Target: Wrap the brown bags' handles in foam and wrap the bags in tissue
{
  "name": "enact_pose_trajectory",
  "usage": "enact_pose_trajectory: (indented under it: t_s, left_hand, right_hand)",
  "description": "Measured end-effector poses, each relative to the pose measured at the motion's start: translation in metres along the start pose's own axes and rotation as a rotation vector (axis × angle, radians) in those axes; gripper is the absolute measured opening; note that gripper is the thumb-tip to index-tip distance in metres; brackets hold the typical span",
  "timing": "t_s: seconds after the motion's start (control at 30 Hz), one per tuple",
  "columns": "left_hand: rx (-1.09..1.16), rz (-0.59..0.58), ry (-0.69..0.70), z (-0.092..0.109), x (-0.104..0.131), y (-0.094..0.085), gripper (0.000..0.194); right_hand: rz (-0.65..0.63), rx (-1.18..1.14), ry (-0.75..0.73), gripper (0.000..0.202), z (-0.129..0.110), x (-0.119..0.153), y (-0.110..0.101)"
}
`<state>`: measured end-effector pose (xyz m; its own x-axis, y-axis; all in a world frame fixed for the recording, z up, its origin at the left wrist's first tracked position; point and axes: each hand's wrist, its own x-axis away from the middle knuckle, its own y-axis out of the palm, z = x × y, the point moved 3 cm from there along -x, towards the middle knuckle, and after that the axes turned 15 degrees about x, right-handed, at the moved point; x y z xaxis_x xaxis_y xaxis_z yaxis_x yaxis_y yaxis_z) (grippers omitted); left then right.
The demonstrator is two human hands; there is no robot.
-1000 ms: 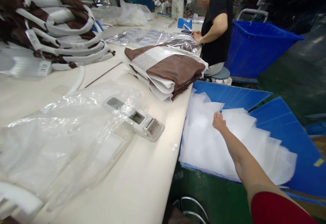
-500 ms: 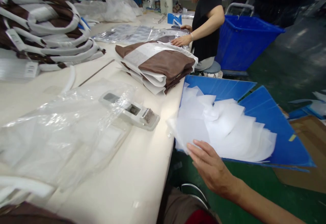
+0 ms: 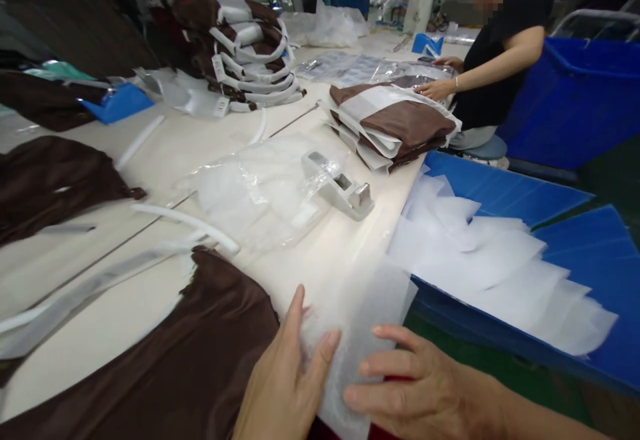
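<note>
A translucent white sheet point(image 3: 370, 293) hangs over the table's front edge, between my two hands. My left hand point(image 3: 285, 380) has the sheet's left side between its thumb, in front, and fingers that are partly hidden behind it. My right hand point(image 3: 425, 387) is at the sheet's right side, fingers apart and slightly bent, their tips against it; its thumb is hidden. Left of my left hand lies a dark brown piece of fabric or leather point(image 3: 200, 333). More white sheets point(image 3: 500, 260) lie fanned out in a blue box point(image 3: 590, 233) on the right.
A tape dispenser point(image 3: 340, 187) stands beside a clear plastic bag point(image 3: 260, 193). Behind them is a stack of brown pieces with white wrapping point(image 3: 400, 120). Wrapped brown bags point(image 3: 250, 53) are piled at the back left. A co-worker point(image 3: 505, 60) sits at the table's far right.
My right hand has brought a sheet from the box leftward to the table edge. My left hand has come into view and taken the sheet's left side. The view has swung left.
</note>
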<state>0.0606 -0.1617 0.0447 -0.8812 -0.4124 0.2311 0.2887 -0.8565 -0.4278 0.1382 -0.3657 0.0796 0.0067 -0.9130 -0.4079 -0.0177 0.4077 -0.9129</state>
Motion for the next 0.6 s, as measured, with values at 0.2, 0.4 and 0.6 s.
enact_pose_trajectory:
  t_s: [0.2, 0.4, 0.6]
  left_hand:
    - [0.584, 0.181, -0.065, 0.015, 0.006, -0.018, 0.033]
    - [1.174, 0.447, 0.112, 0.048, 0.007, -0.056, 0.029]
    - [1.378, 0.724, 0.485, 0.076, -0.003, -0.133, 0.019]
  right_hand:
    - [0.222, -0.086, 0.429, 0.048, 0.017, 0.02, -0.015]
    - [-0.105, -0.284, 0.466, 0.098, 0.048, -0.005, 0.034]
    - [-0.388, -0.386, 0.292, 0.102, 0.064, -0.043, 0.066]
